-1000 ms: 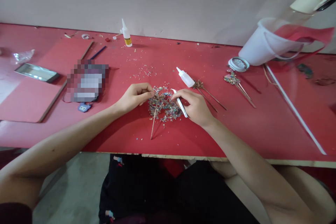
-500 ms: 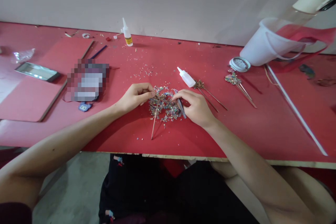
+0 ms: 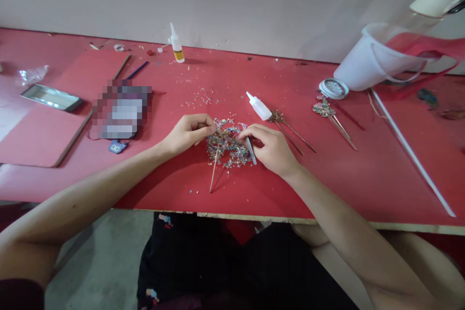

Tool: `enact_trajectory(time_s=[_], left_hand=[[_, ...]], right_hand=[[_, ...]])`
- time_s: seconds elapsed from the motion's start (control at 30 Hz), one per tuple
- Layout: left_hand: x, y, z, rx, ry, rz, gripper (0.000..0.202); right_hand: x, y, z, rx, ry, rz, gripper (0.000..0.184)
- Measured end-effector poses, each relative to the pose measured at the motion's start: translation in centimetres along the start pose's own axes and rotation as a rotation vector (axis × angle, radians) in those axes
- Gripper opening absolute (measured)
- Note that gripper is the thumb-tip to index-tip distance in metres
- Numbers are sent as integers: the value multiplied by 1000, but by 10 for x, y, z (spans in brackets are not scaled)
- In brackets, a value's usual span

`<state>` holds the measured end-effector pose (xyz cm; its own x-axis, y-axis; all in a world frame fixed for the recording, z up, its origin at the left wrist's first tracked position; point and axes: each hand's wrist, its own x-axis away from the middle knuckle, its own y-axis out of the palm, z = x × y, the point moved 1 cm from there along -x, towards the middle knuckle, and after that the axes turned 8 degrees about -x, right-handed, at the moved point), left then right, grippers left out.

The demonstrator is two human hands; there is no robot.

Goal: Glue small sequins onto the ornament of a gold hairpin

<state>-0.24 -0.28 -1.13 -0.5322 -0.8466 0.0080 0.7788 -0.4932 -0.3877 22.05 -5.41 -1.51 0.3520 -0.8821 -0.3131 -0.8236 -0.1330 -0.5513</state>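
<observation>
Counter (image 3: 163,89), flat and red-surfaced, carries the work at its near middle, as seen in the head view. Left hand (image 3: 191,133): thumb and forefinger pinched on the head of a slender gold-coloured metal hairpin (image 3: 215,162), its stem slanting toward the near edge. Right hand (image 3: 271,147): fingers closed round slim silvery tweezers (image 3: 250,150), held at the right side of a heap of tiny glittering multicoloured flakes (image 3: 240,157). Whether the tips grip a flake cannot be told at this size. The hands stand apart, one on either side of the heap. The pinched hairpin's head lies over the heap's left part; contact with the flakes is not confirmed.

Progress, by judgement: well to the right, a multicoloured-headed metal hairpin (image 3: 321,108) appears finished or close to it. Beyond the right hand, a bronze-coloured two-pronged metal hairpin (image 3: 277,116) shows a bare openwork head and appears not yet decorated. It lies at the base of a white plastic nozzle bottle (image 3: 260,109) resting on its side. The pinched hairpin appears to be mid-work; how much of its head is covered cannot be assessed against the flakes. Flake supply looks ample.
</observation>
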Motion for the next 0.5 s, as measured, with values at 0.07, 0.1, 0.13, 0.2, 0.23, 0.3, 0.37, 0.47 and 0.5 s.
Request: enact_trajectory(time_s=[0.07, 0.1, 0.13, 0.2, 0.23, 0.3, 0.37, 0.47, 0.5], left_hand=[[0, -1, 0, -1, -3, -1, 15], [0, -1, -1, -5, -3, -2, 15], [1, -1, -1, -10, -2, -3, 16], [1, -1, -1, -18, 1, -3, 16], [1, -1, -1, -19, 3, -2, 16], [1, -1, -1, -17, 2, 0, 16], [1, -1, -1, -16, -1, 0, 16], [1, -1, 0, -13, 0, -2, 16], [1, -1, 0, -10, 1, -4, 16]], right_hand=[[0, 0, 1, 0, 1, 1, 31], [0, 0, 1, -1, 1, 0, 31], [0, -1, 2, 0, -1, -2, 31], [0, -1, 2, 8, -10, -1, 32], [0, -1, 1, 14, -15, 0, 32], [0, -2, 1, 24, -25, 6, 32], [0, -2, 0, 30, -32, 8, 32], [0, -2, -1, 40, -45, 11, 32], [0, -2, -1, 45, -50, 12, 31]])
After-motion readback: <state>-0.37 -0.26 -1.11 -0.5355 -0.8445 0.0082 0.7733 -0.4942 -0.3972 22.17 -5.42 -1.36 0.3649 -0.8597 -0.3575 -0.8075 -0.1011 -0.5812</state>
